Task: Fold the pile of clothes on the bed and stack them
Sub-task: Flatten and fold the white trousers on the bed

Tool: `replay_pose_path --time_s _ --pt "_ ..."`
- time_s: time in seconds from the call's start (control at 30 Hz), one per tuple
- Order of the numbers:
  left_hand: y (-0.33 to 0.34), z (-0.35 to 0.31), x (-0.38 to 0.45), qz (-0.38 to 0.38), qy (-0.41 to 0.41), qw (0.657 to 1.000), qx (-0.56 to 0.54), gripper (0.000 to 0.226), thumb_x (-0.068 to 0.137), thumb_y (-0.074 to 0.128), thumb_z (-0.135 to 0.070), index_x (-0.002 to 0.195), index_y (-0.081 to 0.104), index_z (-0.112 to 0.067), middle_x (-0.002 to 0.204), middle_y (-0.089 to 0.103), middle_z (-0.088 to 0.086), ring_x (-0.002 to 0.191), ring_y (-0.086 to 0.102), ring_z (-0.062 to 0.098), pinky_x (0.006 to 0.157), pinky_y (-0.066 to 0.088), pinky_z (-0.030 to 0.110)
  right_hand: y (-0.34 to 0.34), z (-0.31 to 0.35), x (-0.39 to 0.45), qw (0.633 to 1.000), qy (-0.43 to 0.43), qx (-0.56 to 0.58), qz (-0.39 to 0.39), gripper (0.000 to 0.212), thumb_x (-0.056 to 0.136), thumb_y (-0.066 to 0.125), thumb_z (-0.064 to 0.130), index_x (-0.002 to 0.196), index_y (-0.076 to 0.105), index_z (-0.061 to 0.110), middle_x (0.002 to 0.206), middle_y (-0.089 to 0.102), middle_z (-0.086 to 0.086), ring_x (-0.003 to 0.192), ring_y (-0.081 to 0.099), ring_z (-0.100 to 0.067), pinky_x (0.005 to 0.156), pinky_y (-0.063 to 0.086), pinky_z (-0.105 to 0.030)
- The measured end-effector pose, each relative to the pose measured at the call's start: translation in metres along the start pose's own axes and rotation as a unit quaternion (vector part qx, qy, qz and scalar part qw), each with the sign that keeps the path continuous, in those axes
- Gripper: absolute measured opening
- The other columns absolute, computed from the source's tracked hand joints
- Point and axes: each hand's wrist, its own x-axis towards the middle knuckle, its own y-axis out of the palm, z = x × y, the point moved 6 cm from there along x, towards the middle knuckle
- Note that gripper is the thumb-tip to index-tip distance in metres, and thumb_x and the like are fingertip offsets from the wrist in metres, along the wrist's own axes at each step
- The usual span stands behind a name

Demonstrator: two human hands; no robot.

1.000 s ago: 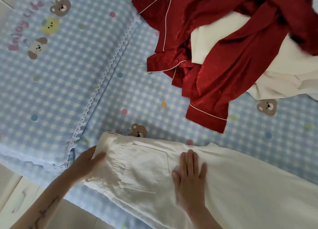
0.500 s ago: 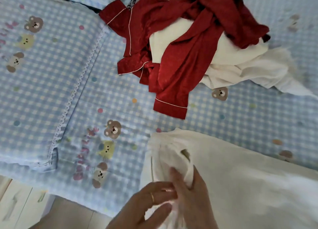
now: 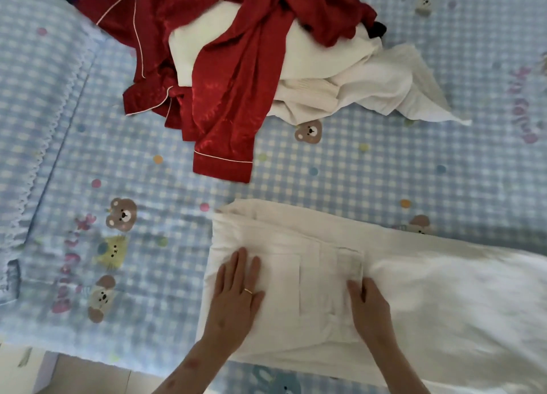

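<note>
White trousers [image 3: 414, 290] lie across the near part of the bed, their waist end folded over onto the legs. My left hand [image 3: 235, 296] presses flat on the folded end, fingers straight, a ring on one finger. My right hand [image 3: 370, 307] rests flat on the fold's edge beside a back pocket. Further back sits the pile: a red satin garment [image 3: 225, 97] with white piping draped over cream and white clothes [image 3: 355, 77].
The bed [image 3: 370, 180] has a blue checked sheet with bear prints. A pillow [image 3: 32, 97] with a lace edge lies at the left. The bed's near edge and pale floor [image 3: 88, 376] show at the bottom left.
The waist end of the trousers has been folded over to the right. Both hands went from bunching the cloth to pressing flat on it. The view has shifted rightward.
</note>
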Motion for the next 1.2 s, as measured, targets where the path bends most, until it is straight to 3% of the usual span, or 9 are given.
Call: replay_pose_path --time_s 0.23,0.33,0.4,0.5,0.57,0.83,0.93,1.1,1.2 --pt "0.019 -0.006 -0.002 0.001 0.021 0.999 0.026 0.061 0.098 0.017 -0.044 0.147 0.023 -0.008 0.156 0.015 0.019 0.145 0.010 0.029 0.117 0.011 0.043 -0.005 -0.025 -0.009 0.994 -0.062 0.045 -0.084 0.019 0.098 0.041 0.026 0.080 0.040 0.021 0.060 0.054 0.007 0.056 0.053 -0.014 0.053 0.038 -0.036" --pt "0.014 -0.025 -0.001 0.001 0.019 1.000 0.017 0.063 0.099 0.010 -0.043 0.143 0.032 -0.004 0.152 0.024 0.021 0.146 0.004 0.023 0.117 0.010 0.042 0.000 -0.040 -0.001 0.999 -0.018 0.013 -0.024 0.016 0.099 0.041 0.028 0.101 0.048 0.014 0.081 0.064 -0.008 0.081 0.062 -0.035 0.068 0.046 -0.038" --pt "0.009 -0.049 0.006 -0.017 0.033 0.999 0.001 0.060 0.100 0.011 -0.038 0.143 0.031 -0.003 0.153 0.024 0.018 0.147 0.005 0.021 0.117 0.009 0.040 -0.007 -0.036 -0.002 0.994 -0.034 -0.030 -0.098 0.021 0.097 0.044 0.028 0.111 0.048 0.014 0.098 0.063 -0.012 0.093 0.060 -0.036 0.074 0.047 -0.041" --pt "0.009 -0.091 0.031 -0.027 0.102 0.994 0.019 0.054 0.100 0.018 -0.036 0.150 0.016 -0.013 0.158 0.013 0.012 0.146 0.008 0.027 0.118 0.006 0.043 -0.004 -0.003 -0.019 0.949 -0.193 -0.129 -0.213 0.047 0.094 0.042 0.033 0.136 0.045 0.014 0.138 0.046 -0.010 0.127 0.043 -0.027 0.102 0.036 -0.046" --pt "0.018 -0.112 0.050 -0.016 0.140 0.989 0.053 0.056 0.099 0.022 -0.038 0.150 0.011 -0.018 0.158 0.011 0.011 0.146 0.006 0.028 0.116 0.008 0.047 0.016 0.004 -0.019 0.928 -0.280 -0.187 -0.162 0.052 0.095 0.037 0.033 0.145 0.035 0.019 0.153 0.032 -0.009 0.142 0.027 -0.027 0.113 0.022 -0.051" --pt "0.044 -0.124 0.078 0.025 0.107 0.988 0.111 0.058 0.094 0.029 -0.037 0.145 0.030 -0.010 0.154 0.021 0.015 0.143 0.014 0.027 0.112 0.015 0.048 0.036 -0.019 0.023 0.905 -0.323 -0.263 -0.089 0.056 0.095 0.036 0.038 0.145 0.034 0.014 0.156 0.026 -0.005 0.144 0.019 -0.022 0.110 0.022 -0.053" --pt "0.038 -0.180 0.074 0.004 0.181 0.980 0.085 0.052 0.099 0.016 -0.032 0.144 0.030 -0.009 0.155 0.022 0.012 0.143 0.019 0.028 0.112 0.016 0.046 -0.006 -0.059 0.020 0.909 -0.295 -0.264 -0.134 0.055 0.094 0.035 0.037 0.145 0.035 0.019 0.155 0.027 -0.004 0.142 0.025 -0.023 0.110 0.022 -0.051" --pt "0.055 -0.349 0.131 0.020 0.266 0.962 0.051 0.053 0.092 0.049 -0.025 0.140 0.040 -0.004 0.147 0.038 0.016 0.136 0.037 0.033 0.112 0.026 0.050 -0.157 -0.181 0.042 0.900 -0.149 -0.328 -0.247 0.049 0.092 0.034 0.029 0.138 0.048 0.016 0.149 0.038 -0.007 0.137 0.038 -0.027 0.109 0.023 -0.053" --pt "0.067 -0.447 0.166 0.072 0.318 0.945 0.036 0.057 0.096 0.044 -0.029 0.146 0.025 -0.008 0.146 0.039 0.012 0.133 0.038 0.028 0.113 0.022 0.041 -0.223 -0.226 0.041 0.888 -0.125 -0.326 -0.300 0.060 0.077 0.039 0.008 0.136 0.050 0.009 0.150 0.033 -0.008 0.136 0.039 -0.028 0.113 0.016 -0.046"
